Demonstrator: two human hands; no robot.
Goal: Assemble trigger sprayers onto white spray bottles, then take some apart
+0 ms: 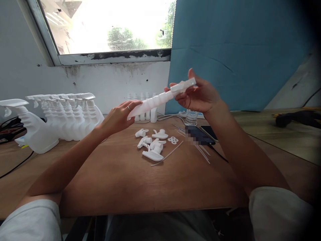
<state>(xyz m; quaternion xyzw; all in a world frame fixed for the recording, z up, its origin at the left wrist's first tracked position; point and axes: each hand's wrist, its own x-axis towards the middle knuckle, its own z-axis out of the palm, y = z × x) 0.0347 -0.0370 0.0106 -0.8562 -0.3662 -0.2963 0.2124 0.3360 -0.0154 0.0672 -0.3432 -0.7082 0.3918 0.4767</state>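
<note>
I hold a white spray bottle [155, 100] sideways above the wooden table [120, 180]. My left hand [120, 115] cups the bottle's base end, fingers curled round it. My right hand [198, 95] grips the white spray head [183, 87] at the bottle's neck, thumb raised. Below the bottle lie loose white trigger parts [152, 144], small white rings [173, 140] and thin dip tubes [168, 155].
A row of several finished white spray bottles [62, 117] stands at the left. Small white bottles [147, 115] line the wall under the window. A dark phone [200, 135], a clear water bottle [192, 117], cables [15, 165] and a blue panel [238, 50] are at the right.
</note>
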